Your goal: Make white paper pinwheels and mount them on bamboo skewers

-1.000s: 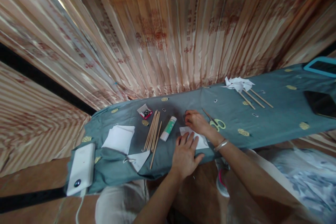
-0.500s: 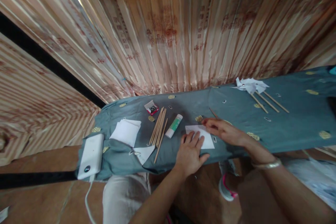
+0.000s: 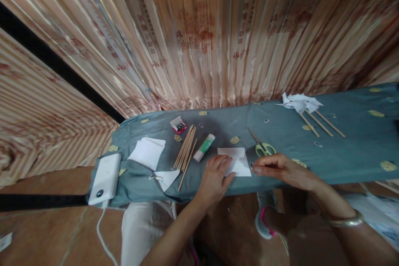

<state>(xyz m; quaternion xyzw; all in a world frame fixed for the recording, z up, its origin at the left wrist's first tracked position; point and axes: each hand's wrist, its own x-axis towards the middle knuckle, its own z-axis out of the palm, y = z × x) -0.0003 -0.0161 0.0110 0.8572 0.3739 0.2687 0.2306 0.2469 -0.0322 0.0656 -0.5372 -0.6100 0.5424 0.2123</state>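
Observation:
A white square of paper (image 3: 240,162) lies flat on the cloth-covered table. My left hand (image 3: 215,174) rests on its left part, fingers stretched out over it. Just off the paper's lower right corner is my right hand (image 3: 277,168), its fingertips pinched together. Whatever sits between those fingertips, if anything, is too small to make out. Scissors with yellow-green handles (image 3: 264,149) lie beyond the right hand, blades pointing away. A glue stick (image 3: 204,148) with a green label lies to the left of the paper.
Wooden sticks (image 3: 186,149), an open red box of small pins (image 3: 178,125), a stack of white paper (image 3: 148,152) and a paper triangle (image 3: 167,178) lie leftward. A white power bank (image 3: 105,178) is at the left end. Paper pinwheels (image 3: 301,103) lie at the back right.
My right hand has drawn back rightward and toward me from the paper's top edge, uncovering the scissors' handles. My left hand has slid slightly left, still on the paper.

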